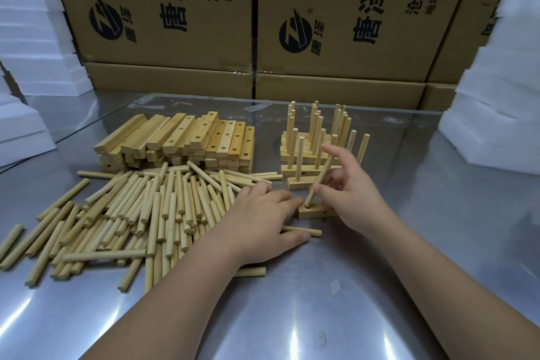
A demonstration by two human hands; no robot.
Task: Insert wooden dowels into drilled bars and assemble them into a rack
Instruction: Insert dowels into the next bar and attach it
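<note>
Head view: right hand (347, 193) fingers pinch 1 smooth round dowel (322, 172), tilted, apparently entering rectangular drilled bar (314, 213); left hand (263, 219) fingers straight.

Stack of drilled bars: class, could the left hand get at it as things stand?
Probably yes: only low loose dowels lie between the left hand and the stack of drilled bars.

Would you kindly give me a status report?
Right hand pinches pale round wooden dowel, tilted, tip in short drilled wooden bar. Left hand flat, fingers at bar's end. Loose dowel beside bar, not blocking.
</note>
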